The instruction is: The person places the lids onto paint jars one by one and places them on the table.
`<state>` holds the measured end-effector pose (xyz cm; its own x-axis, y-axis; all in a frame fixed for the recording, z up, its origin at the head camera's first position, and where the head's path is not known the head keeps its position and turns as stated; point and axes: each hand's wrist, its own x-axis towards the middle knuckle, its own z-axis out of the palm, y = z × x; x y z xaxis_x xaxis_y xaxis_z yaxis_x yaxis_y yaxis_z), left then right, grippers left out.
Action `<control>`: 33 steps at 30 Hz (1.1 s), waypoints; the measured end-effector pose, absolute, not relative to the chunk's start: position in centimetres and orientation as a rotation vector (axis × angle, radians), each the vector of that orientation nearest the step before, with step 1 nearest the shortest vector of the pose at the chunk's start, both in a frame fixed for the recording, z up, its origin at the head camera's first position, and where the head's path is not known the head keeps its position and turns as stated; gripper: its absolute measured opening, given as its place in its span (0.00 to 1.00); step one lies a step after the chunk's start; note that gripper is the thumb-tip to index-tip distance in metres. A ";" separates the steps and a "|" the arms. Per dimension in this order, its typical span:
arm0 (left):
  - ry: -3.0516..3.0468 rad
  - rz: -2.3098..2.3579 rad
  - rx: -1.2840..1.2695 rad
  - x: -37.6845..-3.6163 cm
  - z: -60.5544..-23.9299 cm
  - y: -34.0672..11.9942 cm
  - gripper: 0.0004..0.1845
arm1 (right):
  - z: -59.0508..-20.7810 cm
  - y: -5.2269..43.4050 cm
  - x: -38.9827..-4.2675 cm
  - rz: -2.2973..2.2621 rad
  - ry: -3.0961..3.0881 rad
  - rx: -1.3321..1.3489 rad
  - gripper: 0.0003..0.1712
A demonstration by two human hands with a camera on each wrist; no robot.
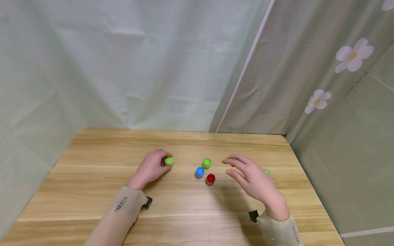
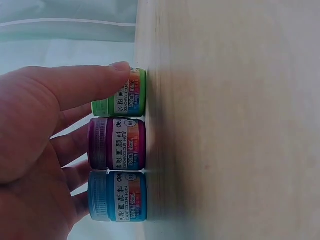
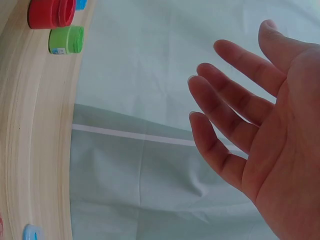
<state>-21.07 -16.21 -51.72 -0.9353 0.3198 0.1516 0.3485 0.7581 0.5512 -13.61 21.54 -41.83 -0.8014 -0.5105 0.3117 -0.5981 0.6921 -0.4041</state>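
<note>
My left hand (image 1: 153,166) pinches a small green gouache paint jar (image 1: 169,161) between thumb and fingers, low over the wooden table. In the left wrist view a purple paint jar (image 2: 118,145) and a blue paint jar (image 2: 118,196) stand in a row beside the green one, with printed labels and ribbed caps. My right hand (image 1: 254,177) is raised over the right half of the table, fingers spread and loosely bent, holding nothing. To its left stand an open-mouthed green jar (image 1: 207,163), a blue jar (image 1: 199,172) and a red jar (image 1: 210,179), close together.
Another green item (image 1: 266,172) is partly hidden behind my right hand. A pale blue piece (image 3: 32,233) shows at the lower left of the right wrist view. The wooden table (image 1: 101,147) ends at a hanging pale curtain (image 1: 138,68) behind and at the sides.
</note>
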 end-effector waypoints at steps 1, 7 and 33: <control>-2.901 -0.922 -0.555 -21.1 -51.7 -16.2 0.19 | -41.9 21.6 -13.6 0.743 -2.726 0.900 0.18; -2.906 -0.915 -0.558 -21.0 -51.5 -16.2 0.20 | -42.0 21.8 -13.6 0.752 -2.731 0.892 0.18; -2.854 -1.400 -0.573 -17.0 -49.6 -8.7 0.26 | -41.1 25.5 -13.3 0.768 -2.816 0.670 0.18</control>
